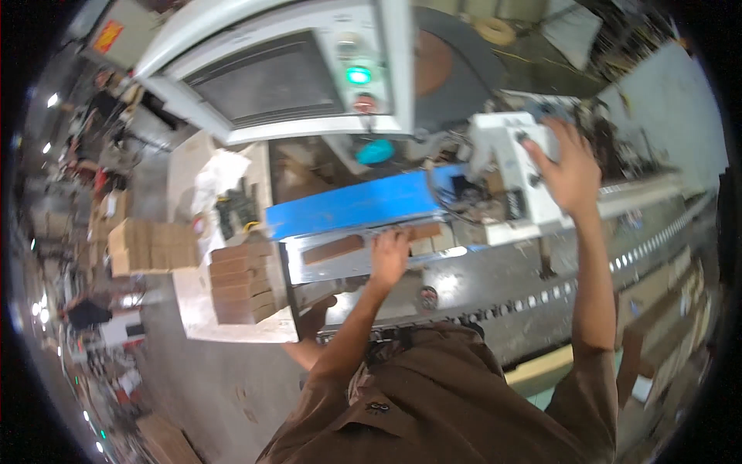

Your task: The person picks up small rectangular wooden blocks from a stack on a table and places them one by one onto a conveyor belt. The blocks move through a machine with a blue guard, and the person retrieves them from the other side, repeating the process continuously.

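My left hand (390, 257) reaches over a metal channel, its fingertips touching the near end of a narrow brown carton (423, 231). These fingers are slightly bent and apart, not wrapped round it. Just left of them, a second flat brown carton (332, 249) lies in the channel. A long blue guard (355, 207) runs along the channel's far side. At the right, my right hand (572, 166) rests on a white control box (506, 155) with dark knobs. Its thumb lies across the face, apart from the fingers. The fingertips are blurred.
A machine with a dark screen (267, 81) and a lit green button (358, 75) stands at the back. Stacked brown cartons (241, 286) sit on the left table (193, 321). A roller track (533, 298) passes near my waist. A dark hand-like shape (315, 315) shows behind my left forearm.
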### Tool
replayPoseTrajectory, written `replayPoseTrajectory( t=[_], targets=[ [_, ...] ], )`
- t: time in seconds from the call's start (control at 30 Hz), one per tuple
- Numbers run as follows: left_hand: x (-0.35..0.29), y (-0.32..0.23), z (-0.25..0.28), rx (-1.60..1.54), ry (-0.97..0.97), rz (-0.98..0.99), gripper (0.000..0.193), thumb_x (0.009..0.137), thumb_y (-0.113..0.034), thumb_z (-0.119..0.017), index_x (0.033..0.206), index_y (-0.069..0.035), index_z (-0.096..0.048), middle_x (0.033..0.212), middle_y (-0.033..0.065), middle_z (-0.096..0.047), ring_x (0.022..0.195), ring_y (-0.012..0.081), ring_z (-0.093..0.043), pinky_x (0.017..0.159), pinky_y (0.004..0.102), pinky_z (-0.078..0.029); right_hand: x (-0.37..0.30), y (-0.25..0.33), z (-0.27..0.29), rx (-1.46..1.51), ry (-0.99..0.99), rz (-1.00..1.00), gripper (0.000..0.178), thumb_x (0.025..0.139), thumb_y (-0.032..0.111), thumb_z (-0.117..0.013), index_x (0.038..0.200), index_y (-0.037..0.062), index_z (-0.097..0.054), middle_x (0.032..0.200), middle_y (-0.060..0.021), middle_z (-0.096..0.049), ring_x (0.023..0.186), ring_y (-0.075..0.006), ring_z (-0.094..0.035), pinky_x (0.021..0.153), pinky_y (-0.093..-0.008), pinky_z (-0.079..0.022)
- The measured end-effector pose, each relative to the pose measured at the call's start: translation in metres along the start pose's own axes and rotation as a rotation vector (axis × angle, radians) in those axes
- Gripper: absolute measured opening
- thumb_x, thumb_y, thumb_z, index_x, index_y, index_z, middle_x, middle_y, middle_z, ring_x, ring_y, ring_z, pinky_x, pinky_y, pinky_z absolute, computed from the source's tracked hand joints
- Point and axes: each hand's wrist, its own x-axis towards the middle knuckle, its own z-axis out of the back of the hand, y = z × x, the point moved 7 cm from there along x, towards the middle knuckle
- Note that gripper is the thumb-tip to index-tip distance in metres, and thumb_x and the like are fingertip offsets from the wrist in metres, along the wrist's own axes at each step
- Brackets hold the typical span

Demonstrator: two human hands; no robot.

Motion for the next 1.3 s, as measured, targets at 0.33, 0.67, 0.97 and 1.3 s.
replayPoseTrajectory(
  t=[0.33,0.67,0.97,1.3],
  targets=[
    [0.017,-0.014,0.006,0.136,-0.11,-0.144,0.049,0.094,-0.015,-0.062,0.142,-0.023,-0.07,0.131,-0.0021,-0.066,0.12,0.0244,-0.059,0.113,0.0538,-0.041,-0.005,-0.006,-0.001,-0.031,0.002,-0.036,0.062,0.099,0.059,-0.068,0.141,0.0143,-0.067,0.146,-0.01,-0.065,0.126,-0.0427,-0.063,0.105,-0.0499,-0.053],
    [0.03,-0.034,0.006,0.09,-0.009,-0.218,0.065,0.086,-0.005,-0.063,0.149,-0.023,-0.066,0.133,-0.0008,-0.066,0.118,0.0259,-0.059,0.114,0.0542,-0.037,-0.011,-0.012,0.002,-0.074,-0.106,0.036,0.081,0.097,0.073,-0.059,0.137,0.0032,-0.069,0.14,-0.018,-0.068,0.117,-0.0428,-0.067,0.095,-0.0513,-0.058],
    [0.053,-0.073,-0.052,0.09,0.015,-0.279,0.032,0.091,-0.016,-0.067,0.122,-0.015,-0.076,0.12,0.0066,-0.066,0.113,0.0304,-0.059,0.103,0.0537,-0.041,-0.012,-0.021,-0.001,0.09,-0.081,-0.022,0.08,0.092,0.072,-0.063,0.126,0.0008,-0.071,0.131,-0.0166,-0.067,0.109,-0.0446,-0.065,0.082,-0.0545,-0.059],
    [0.038,-0.036,-0.002,0.047,-0.211,0.007,0.026,0.098,-0.021,-0.067,0.123,-0.018,-0.075,0.111,0.0094,-0.068,0.11,0.0337,-0.059,0.098,0.0534,-0.04,-0.006,-0.015,0.004,0.117,-0.236,-0.027,0.079,0.084,0.075,-0.07,0.117,0.0035,-0.073,0.112,-0.0183,-0.072,0.1,-0.0439,-0.07,0.079,-0.0557,-0.059]
  ],
)
